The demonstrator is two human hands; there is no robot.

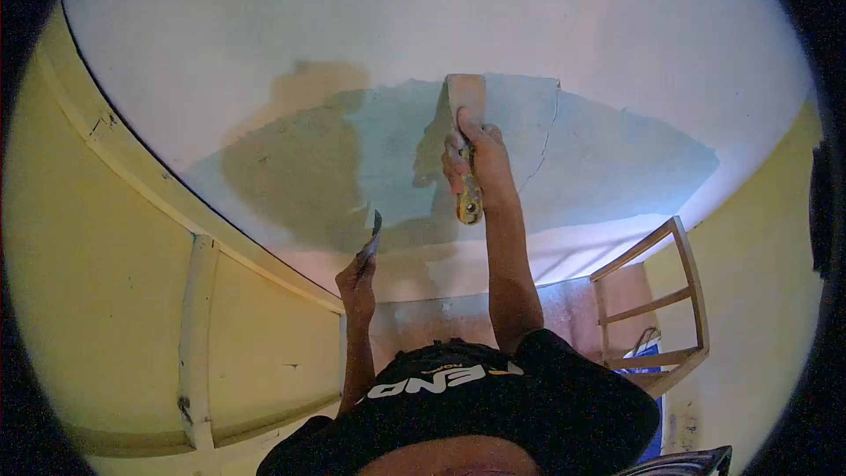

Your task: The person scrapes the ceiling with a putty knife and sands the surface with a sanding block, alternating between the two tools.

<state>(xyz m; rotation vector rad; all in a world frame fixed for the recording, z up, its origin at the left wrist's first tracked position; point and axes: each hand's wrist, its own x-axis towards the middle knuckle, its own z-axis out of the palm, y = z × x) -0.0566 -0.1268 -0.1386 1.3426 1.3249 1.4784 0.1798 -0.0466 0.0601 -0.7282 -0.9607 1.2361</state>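
My right hand [474,157] is raised overhead and grips a wide putty knife [465,97] by its yellowish handle. Its blade lies flat against the white ceiling [264,26], at the top edge of a grey-green wet patch [388,150]. Lower and to the left, my left hand [357,278] holds a small dark-bladed scraper [372,231] with its tip pointing up, just short of the ceiling. The black brim of my cap [493,397] fills the bottom of the view.
A crack [546,132] runs through the patch right of the blade. Yellow walls [97,300] meet the ceiling at a pale moulding [132,167]. A wooden frame [661,300] leans at the right, and a white upright trim [196,335] stands at the left.
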